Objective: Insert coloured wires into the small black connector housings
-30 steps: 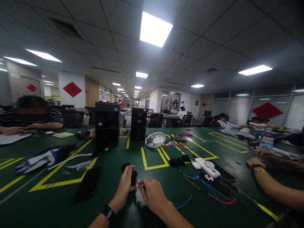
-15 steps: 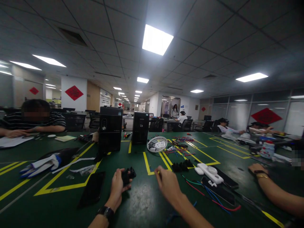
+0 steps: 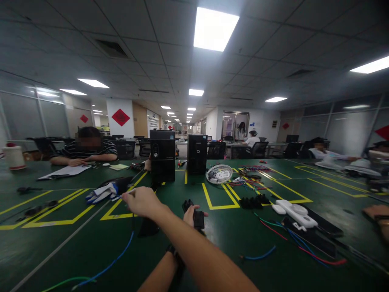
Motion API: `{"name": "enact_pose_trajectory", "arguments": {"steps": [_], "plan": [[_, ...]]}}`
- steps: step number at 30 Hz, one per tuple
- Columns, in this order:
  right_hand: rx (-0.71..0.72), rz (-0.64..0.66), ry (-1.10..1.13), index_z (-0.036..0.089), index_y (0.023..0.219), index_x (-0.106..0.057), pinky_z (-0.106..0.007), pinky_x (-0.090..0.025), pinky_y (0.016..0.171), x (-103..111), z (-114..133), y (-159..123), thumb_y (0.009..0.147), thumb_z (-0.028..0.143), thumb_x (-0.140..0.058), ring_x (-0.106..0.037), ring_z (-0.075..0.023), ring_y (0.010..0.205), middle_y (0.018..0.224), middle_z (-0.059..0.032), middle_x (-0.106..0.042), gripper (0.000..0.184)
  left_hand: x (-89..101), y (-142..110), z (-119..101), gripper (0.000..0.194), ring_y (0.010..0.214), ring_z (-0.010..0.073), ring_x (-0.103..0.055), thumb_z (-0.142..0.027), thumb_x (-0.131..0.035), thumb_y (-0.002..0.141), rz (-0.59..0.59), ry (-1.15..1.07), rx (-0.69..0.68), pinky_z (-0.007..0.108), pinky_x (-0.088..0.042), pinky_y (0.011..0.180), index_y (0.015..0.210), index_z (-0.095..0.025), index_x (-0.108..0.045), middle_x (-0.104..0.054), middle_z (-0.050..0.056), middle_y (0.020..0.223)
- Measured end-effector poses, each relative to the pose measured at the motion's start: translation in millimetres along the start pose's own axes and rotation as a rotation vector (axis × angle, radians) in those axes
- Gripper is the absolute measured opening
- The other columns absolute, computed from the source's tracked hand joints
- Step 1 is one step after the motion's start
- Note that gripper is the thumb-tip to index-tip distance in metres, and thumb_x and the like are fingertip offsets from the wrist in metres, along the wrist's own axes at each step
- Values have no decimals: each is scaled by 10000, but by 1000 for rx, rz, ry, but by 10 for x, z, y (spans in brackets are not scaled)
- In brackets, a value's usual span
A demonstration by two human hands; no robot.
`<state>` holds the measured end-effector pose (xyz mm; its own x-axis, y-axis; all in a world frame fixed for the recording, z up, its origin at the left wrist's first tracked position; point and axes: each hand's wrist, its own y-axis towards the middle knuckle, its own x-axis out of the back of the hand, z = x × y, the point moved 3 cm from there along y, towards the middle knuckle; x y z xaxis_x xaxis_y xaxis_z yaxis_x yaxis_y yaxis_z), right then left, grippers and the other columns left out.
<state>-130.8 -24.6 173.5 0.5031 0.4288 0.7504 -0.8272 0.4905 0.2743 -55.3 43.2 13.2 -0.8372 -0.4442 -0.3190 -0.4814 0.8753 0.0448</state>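
My left hand [image 3: 190,215] is closed around a black plastic part [image 3: 199,220] near the middle of the table; its kind is not clear. My right hand [image 3: 144,201] reaches across over my left forearm to the left side. Its fingers are pinched together beside a white and blue glove [image 3: 103,192], and what they hold, if anything, is too small to make out. Below that hand a blue wire [image 3: 121,253] curves over the table. A black phone [image 3: 148,227] is partly hidden under my right forearm.
Two black computer cases [image 3: 162,158] stand ahead. A round white plastic basket [image 3: 219,174], black parts [image 3: 254,201], coloured wires [image 3: 255,170] and a white device [image 3: 296,213] lie to the right. A person [image 3: 88,152] leans on the table at left; another person's hand [image 3: 375,213] rests at right.
My right hand has swung from the right across my left arm to the left. My left hand still holds the black part. The view has turned left.
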Motion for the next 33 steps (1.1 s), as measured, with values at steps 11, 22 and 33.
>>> {"name": "enact_pose_trajectory", "arguments": {"steps": [11, 22, 33], "plan": [[137, 59, -122, 185, 1315, -485, -337, -390, 973, 788, -1641, -1322, 810, 323, -626, -533, -223, 1122, 1235, -102, -579, 542, -68, 41, 153, 252, 759, 167, -643, -398, -468, 868, -162, -226, 50, 298, -517, 670, 996, -189, -527, -631, 58, 875], [31, -40, -240, 135, 1204, -595, -338, -397, 942, 979, -2510, -1074, 779, 340, -656, -566, -247, 1072, 1164, -129, -629, 476, 240, 244, -241, 317, 1175, 248, -456, -243, -476, 852, -160, 807, -520, 434, -333, 1020, 1160, -176, -515, -525, 126, 1220], [-28, 47, -227, 157, 1233, -590, -314, -420, 929, 667, -2805, -555, 773, 275, -648, -583, -243, 1068, 1175, -117, -632, 479, 360, 411, -54, 400, 1178, 212, -466, -158, -440, 862, 43, 1236, -430, 330, -346, 966, 1258, -190, -490, -536, 108, 1291]]}}
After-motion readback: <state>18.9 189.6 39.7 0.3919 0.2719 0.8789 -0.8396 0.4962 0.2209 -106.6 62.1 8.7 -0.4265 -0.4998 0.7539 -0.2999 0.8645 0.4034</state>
